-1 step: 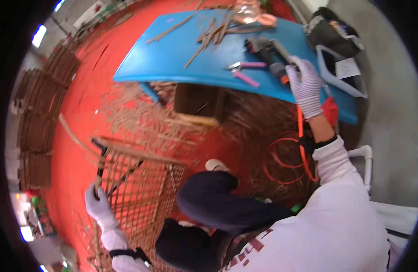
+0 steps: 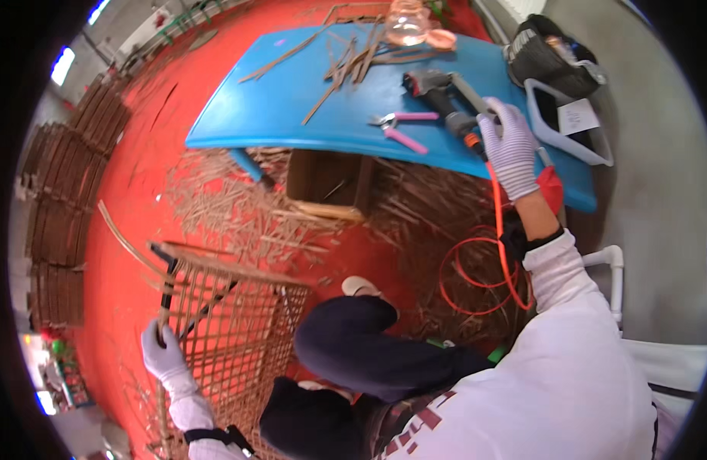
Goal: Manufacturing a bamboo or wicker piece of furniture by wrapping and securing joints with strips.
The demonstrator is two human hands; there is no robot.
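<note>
Near the blue table, the woven frame probably needed steadying and the black air tool lying on that table an unhurried, full-handed hold, the left hand being curled round the frame's dark edge bar while the right hand was at the tool's near end, its closure impossible to tell.

A: Floor?
B: Red floor, vivid; brown scraps strewn thickly below the counter.
A: Furniture?
B: Blue counter, smooth top, edges bowed by the lens; one blue leg visible. White tubular frame at right, kind unclear.
A: Left side?
B: Brown stacks, tall, in a row. Greyish wall beyond; bright pane, glaring white, probably a window.
A: Right?
B: Plain grey surface; wall or floor, can't tell.
A: Light?
B: Pale sheen on the countertop.
</note>
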